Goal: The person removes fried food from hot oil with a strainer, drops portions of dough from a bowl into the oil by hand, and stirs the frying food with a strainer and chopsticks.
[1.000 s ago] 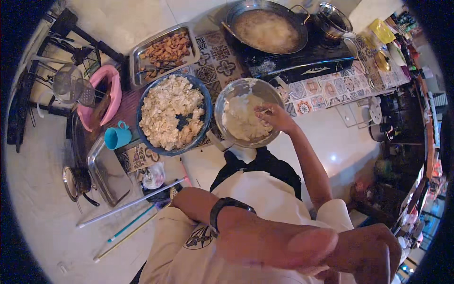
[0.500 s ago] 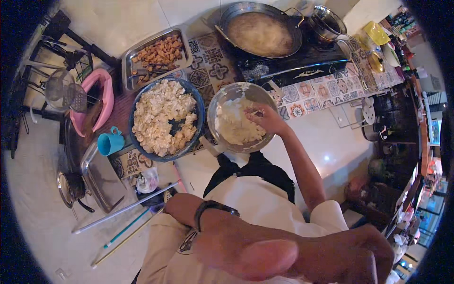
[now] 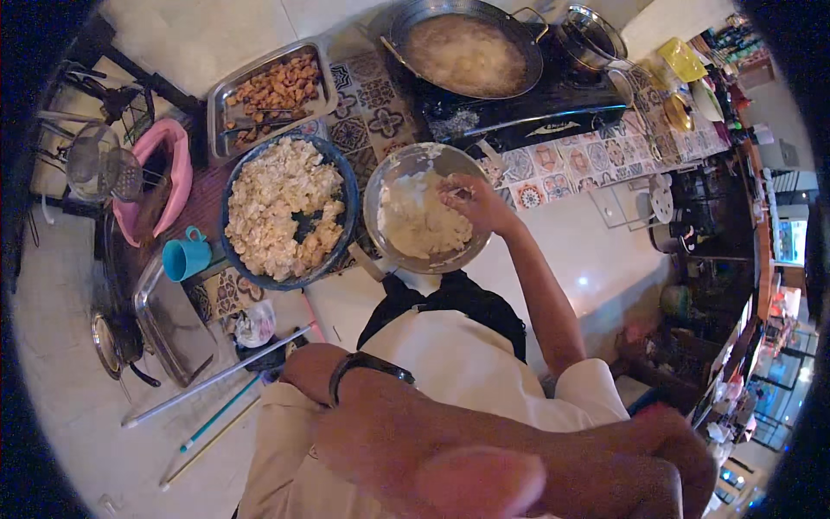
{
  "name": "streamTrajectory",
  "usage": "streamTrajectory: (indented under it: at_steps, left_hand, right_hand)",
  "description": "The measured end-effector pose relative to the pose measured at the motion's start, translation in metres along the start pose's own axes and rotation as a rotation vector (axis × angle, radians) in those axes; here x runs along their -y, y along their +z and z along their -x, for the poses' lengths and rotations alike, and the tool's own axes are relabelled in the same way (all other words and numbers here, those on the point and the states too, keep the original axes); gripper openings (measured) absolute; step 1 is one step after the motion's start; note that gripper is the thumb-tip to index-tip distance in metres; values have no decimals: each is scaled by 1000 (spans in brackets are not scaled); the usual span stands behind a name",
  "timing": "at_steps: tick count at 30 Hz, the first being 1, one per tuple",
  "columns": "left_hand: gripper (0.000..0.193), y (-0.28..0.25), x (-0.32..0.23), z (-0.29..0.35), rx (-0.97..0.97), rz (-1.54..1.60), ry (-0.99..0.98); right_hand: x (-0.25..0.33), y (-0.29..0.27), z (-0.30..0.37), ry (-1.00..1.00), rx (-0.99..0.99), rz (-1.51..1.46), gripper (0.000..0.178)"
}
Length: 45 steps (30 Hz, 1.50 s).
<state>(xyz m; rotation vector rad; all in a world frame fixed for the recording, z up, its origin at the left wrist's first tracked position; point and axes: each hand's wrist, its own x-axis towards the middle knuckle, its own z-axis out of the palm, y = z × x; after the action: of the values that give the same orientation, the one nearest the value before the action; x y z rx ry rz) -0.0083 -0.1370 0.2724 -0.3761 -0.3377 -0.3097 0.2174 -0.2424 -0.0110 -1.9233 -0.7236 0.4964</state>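
In a steel bowl [image 3: 386,246] in front of me lies thick, pale batter [image 3: 419,227] with white powder on part of it. My right hand [image 3: 477,204] reaches over the bowl's right side, its batter-smeared fingers curled together at the batter; what they hold is hidden. My left hand [image 3: 519,445] is raised very near the camera, large and partly blurred, with a dark band on the wrist. Its thumb stands apart from the fingers, and nothing shows between them. Left of the bowl, a dark blue basin [image 3: 353,203] contains lumpy, flour-coated pieces [image 3: 281,212].
A wok [image 3: 536,73] of bubbling oil sits on a black stove [image 3: 553,125] at the back. Browned fried pieces [image 3: 275,89] fill a metal tray [image 3: 216,143] at back left. Nearby are a turquoise mug [image 3: 186,258], a pink bag [image 3: 179,173] and poles [image 3: 216,381] on the floor.
The whole view has shifted slightly, so the scene sits a little further left and up. My right hand stays at the batter, its fingers slightly moved. My left hand remains raised near the camera.
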Motion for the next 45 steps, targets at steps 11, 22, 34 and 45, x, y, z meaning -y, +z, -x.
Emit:
streamTrajectory:
  at_steps: [11, 22, 34, 45]
  left_hand:
    - [34, -70, -115, -16, 15, -223, -82]
    - [32, -165, -186, 60, -645, -554, 319]
    - [24, -243, -170, 67, -957, -1121, 436]
    - [17, -299, -67, -48, -1295, -1264, 722]
  right_hand:
    - [14, 34, -5, -263, -403, 453, 24]
    - [6, 24, -3, 71, 221, 682, 20]
    - [-211, -227, 36, 253, -1100, -66, 24]
    - [-372, -479, -22, 505, -1157, 477, 46]
